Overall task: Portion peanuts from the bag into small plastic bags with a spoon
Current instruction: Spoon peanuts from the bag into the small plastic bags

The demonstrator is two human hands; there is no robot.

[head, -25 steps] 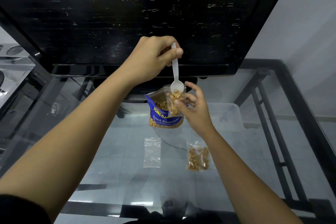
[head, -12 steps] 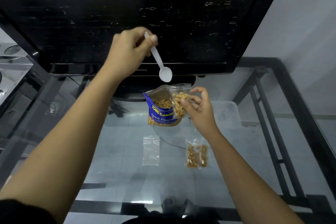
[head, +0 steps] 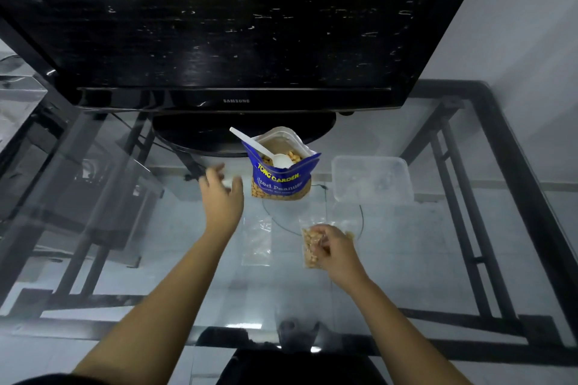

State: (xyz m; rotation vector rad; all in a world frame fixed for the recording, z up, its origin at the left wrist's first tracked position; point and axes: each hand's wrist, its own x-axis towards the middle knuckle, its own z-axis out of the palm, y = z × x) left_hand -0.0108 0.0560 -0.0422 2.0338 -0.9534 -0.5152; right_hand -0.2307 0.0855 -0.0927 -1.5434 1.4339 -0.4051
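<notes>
Blue foil peanut bag (head: 281, 178) is seen upright on the glass table (head: 131, 259), mouth open, just in front of the TV base. White plastic spoon (head: 266, 150) is left standing in it — bowl on the peanuts, handle slanting up and out to the left over the rim. An empty small plastic bag (head: 257, 241) lies flat on the glass nearer the person, long axis running away from the body, between the two hands.

Left hand (head: 222, 194) is held just left of the peanut bag, fingers spread and relaxed, nothing gripped; the spoon handle tip is up and slightly right of those fingers, so this hand is judged the nearer one for retaking it. Right hand (head: 334, 248) is down on the filled small bag (head: 311, 248), fingers curled round its right part, peanuts visible at the left; whether a second filled bag lies under it cannot be told.

A clear lidded container (head: 372, 180) sits to the right of the peanut bag — untouched. The empty bag is judged next for filling.
</notes>
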